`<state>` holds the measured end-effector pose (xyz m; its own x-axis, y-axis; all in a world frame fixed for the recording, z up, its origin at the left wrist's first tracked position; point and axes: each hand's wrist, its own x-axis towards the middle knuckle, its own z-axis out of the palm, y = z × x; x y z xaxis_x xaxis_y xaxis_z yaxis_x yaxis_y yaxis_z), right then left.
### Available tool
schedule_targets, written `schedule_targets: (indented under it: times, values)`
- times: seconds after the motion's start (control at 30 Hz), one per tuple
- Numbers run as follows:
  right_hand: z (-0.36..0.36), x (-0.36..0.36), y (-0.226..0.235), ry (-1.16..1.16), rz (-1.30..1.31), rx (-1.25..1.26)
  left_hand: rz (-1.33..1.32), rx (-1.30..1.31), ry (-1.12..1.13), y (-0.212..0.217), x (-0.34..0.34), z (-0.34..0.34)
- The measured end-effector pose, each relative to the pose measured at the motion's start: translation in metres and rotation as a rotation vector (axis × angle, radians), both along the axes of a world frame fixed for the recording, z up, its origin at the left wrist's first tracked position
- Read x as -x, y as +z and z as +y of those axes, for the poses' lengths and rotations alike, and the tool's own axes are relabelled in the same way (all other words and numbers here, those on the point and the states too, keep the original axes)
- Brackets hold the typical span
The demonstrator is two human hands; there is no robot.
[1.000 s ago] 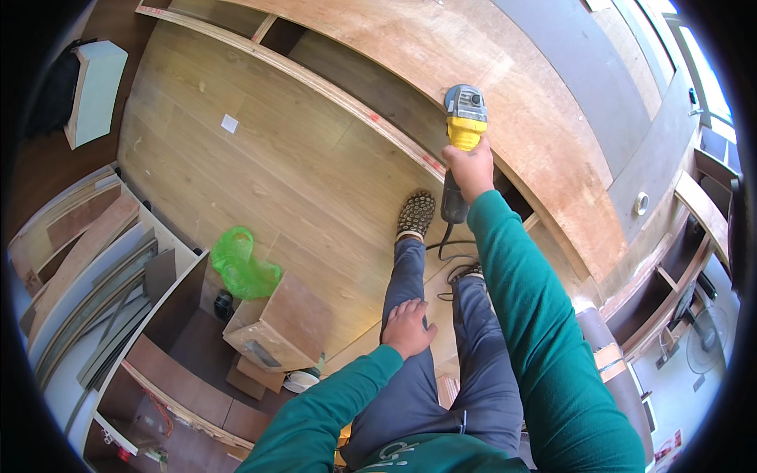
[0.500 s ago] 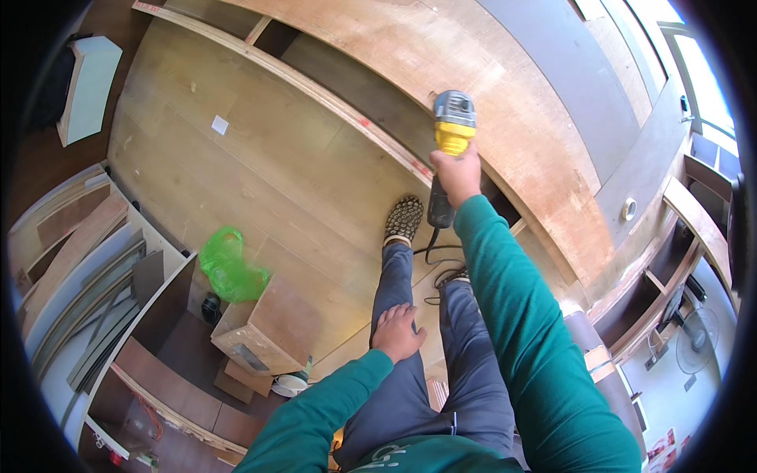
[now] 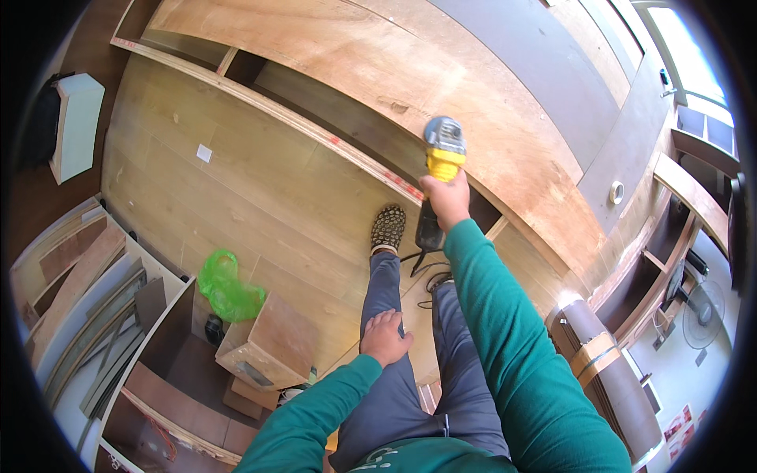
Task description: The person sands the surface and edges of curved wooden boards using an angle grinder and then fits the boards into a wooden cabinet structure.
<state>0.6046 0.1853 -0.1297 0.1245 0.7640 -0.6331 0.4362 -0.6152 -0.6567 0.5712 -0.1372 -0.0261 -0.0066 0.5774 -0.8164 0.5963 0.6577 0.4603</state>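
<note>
Clenched in our right hand (image 3: 446, 199), the yellow grinder (image 3: 443, 150) looks heavy and stiff, so we hold its black handle. Our left hand (image 3: 384, 337) rests open on our thigh (image 3: 377, 293), holding nothing.

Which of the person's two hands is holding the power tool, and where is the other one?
The right hand, stretched forward, grips the yellow and grey power tool over the plywood panel. The left hand holds nothing; it rests on the left thigh.
</note>
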Motion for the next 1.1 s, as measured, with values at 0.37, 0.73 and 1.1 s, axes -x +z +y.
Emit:
schedule_targets:
  times: [0.37, 0.73, 1.1]
  values:
    - [-0.089, -0.164, 0.048, -0.359, 0.105, -0.029, -0.017, 0.019, -0.140, 0.001, 0.014, 0.022]
    - [-0.147, -0.173, 0.127, -0.498, 0.216, 0.131, 0.071, 0.133, -0.476, -0.001, 0.044, 0.057]
    - [-0.148, -0.123, 0.171, -0.435, 0.415, 0.150, 0.009, -0.103, -0.372, 0.014, 0.035, 0.037]
